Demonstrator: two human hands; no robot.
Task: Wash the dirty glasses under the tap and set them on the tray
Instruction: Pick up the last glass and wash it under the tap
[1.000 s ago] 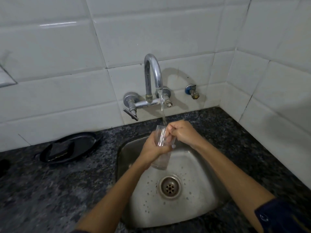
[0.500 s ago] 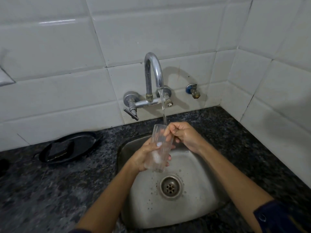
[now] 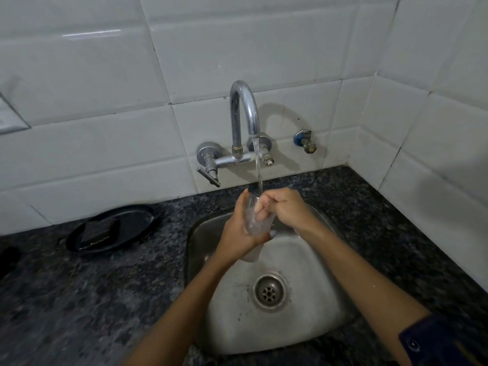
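Since a moment ago, the right hand [image 3: 284,207] is pushing its fingers deeper into the clear ribbed drinking glass [image 3: 254,223]. The left hand [image 3: 239,231] is wrapping tight around it under the curved chrome tap [image 3: 244,120] at twelve o'clock, seemingly rubbing.

Both forearms were bare. A dark navy sleeve [image 3: 446,342] with a round dark button covered the right arm at four o'clock.

Dark speckled granite counter [image 3: 105,299], steel sink [image 3: 311,320] sunk into it below the fingers [image 3: 260,211], black round tray [image 3: 132,220] well left of them, dark rectangular pad [image 3: 99,229] lying in the tray.
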